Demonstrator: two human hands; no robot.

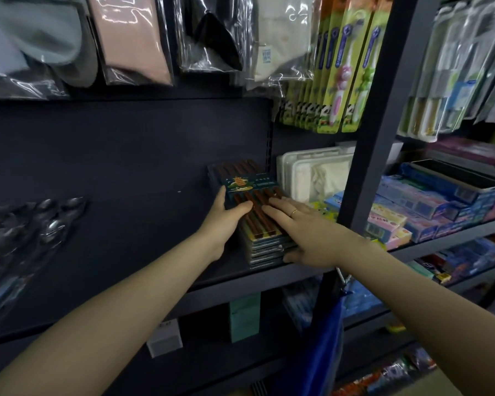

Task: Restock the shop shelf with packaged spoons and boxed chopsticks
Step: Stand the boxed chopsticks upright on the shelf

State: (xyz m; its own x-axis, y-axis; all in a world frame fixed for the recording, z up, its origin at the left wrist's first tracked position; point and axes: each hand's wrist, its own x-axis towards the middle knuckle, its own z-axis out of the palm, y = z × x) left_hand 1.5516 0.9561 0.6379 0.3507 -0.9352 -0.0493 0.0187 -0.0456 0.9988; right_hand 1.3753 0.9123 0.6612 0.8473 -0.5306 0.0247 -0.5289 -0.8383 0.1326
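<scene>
A stack of several boxed chopsticks [247, 184], dark boxes with brown sticks and a teal label, lies on the dark shelf [126, 178] toward its right end. My left hand [226, 218] grips the stack's left side, thumb on top. My right hand [300, 227], with a ring, lies flat on the top box, its thumb curled against the stack's near right corner. Packaged spoons [32, 224] in clear plastic lie at the shelf's left end, apart from both hands.
A grey upright post [377, 124] stands right of the stack. White plastic boxes [312, 172] sit behind it. Toothbrush packs [340, 67] and bagged cloths hang above. Colourful boxes [412, 207] fill the right shelves. A blue bag [326, 338] hangs below.
</scene>
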